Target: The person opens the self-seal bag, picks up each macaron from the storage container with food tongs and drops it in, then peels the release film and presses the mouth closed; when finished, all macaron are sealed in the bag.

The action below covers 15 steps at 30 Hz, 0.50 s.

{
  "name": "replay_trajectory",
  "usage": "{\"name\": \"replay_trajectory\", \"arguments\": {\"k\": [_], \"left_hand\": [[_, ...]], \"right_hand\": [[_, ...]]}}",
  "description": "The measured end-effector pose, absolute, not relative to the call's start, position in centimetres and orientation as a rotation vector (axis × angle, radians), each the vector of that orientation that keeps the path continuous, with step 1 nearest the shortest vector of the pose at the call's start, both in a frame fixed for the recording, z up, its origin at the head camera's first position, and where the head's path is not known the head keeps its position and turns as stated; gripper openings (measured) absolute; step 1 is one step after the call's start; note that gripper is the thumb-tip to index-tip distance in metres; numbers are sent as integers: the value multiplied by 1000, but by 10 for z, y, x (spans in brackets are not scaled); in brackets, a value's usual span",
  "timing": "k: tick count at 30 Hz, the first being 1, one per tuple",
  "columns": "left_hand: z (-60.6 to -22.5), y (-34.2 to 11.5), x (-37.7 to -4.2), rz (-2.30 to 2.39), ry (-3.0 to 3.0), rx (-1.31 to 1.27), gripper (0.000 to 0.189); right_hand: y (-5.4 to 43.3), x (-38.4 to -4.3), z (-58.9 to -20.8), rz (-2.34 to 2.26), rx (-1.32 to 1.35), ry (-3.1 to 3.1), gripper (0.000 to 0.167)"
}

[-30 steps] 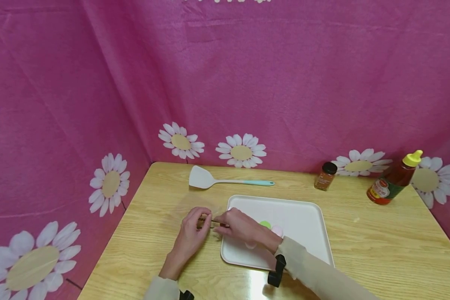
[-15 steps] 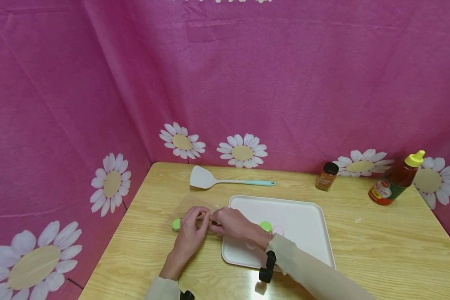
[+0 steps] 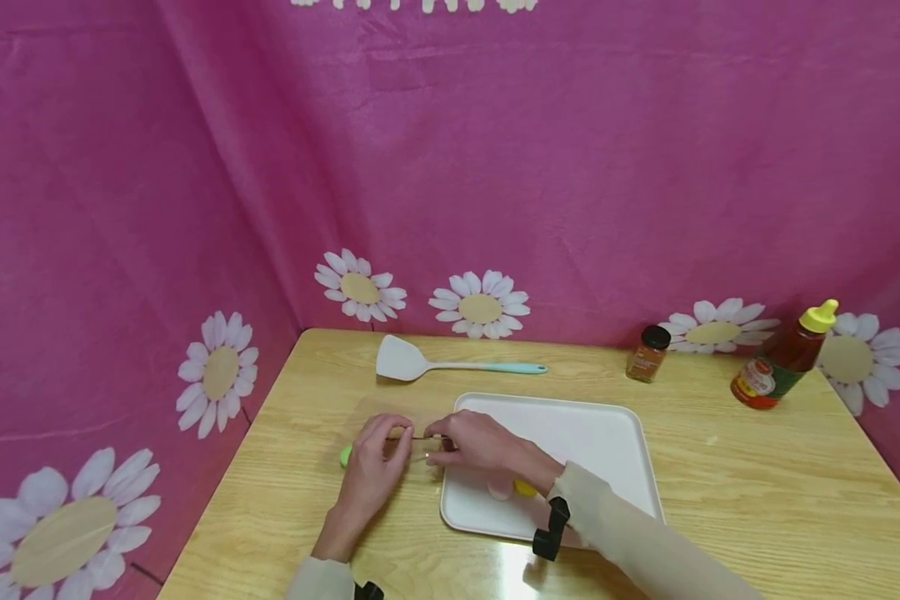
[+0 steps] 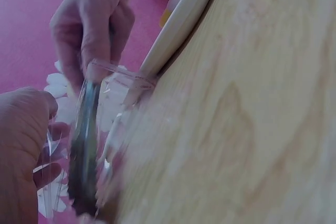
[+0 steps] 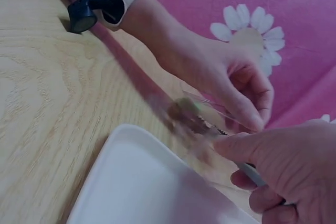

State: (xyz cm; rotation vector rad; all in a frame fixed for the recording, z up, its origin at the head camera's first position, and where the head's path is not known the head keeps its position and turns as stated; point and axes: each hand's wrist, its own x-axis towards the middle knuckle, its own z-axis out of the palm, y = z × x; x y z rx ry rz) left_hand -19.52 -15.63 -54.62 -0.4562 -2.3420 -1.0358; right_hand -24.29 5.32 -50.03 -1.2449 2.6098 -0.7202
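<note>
My left hand (image 3: 372,467) pinches the rim of a clear plastic bag (image 4: 118,85) over the table, left of the white tray (image 3: 555,401). My right hand (image 3: 483,444) grips metal tongs (image 4: 86,150), whose serrated ends reach into the bag. A round green macaron (image 3: 346,456) shows just left of my left hand, blurred in the right wrist view; whether the tongs touch it I cannot tell. On the tray, a pale pink macaron (image 3: 499,488) and a yellow one (image 3: 525,488) lie partly under my right forearm.
A white spatula (image 3: 401,358) with a turquoise handle lies behind the tray. A spice jar (image 3: 647,357) with a black lid stands at the back right. Farther right is a red sauce bottle (image 3: 780,358) with a yellow cap. A pink flowered cloth hangs behind the table.
The green macaron has come into view left of my left hand. My right hand has drawn slightly away from the left. The yellow macaron now shows, while my arm covers the tray's green one.
</note>
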Motion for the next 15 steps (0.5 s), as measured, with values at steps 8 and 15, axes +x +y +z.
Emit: {"name": "replay_trajectory", "arguments": {"k": [8,15], "left_hand": [[-544,-158,-193,-1000,-2378,-417,8],[-544,-161,-194,-999,-2380,-430,16]], "right_hand": [[90,-228,-495,-757,-1184,2616,33],[129,-213,-493,-917,-1092,2614,31]]}}
